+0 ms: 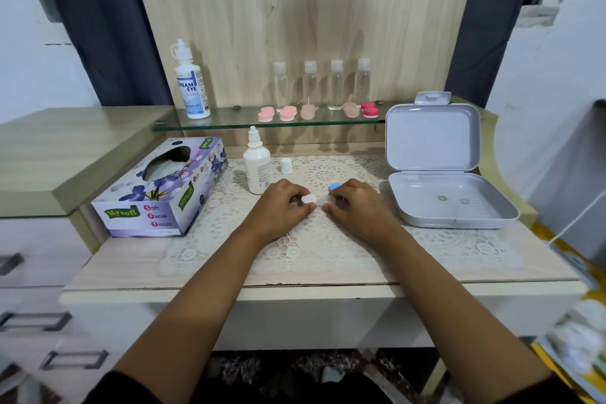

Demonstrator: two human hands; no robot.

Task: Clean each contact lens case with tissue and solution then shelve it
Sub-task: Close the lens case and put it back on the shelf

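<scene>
Both forearms reach in from the bottom of the frame and meet at centre over the cream lace mat [314,249]. The left hand [284,205], knuckles up, curls its fingers round the white-capped end of the small plastic contact lens case [310,199]. The right hand [359,208] mirrors it, fingertips pinching the other end, with a round blue cap [335,187] peeking just above its knuckles. The case sits between the two hands, just below-right of the uncapped white plastic dropper bottle [257,170].
</scene>
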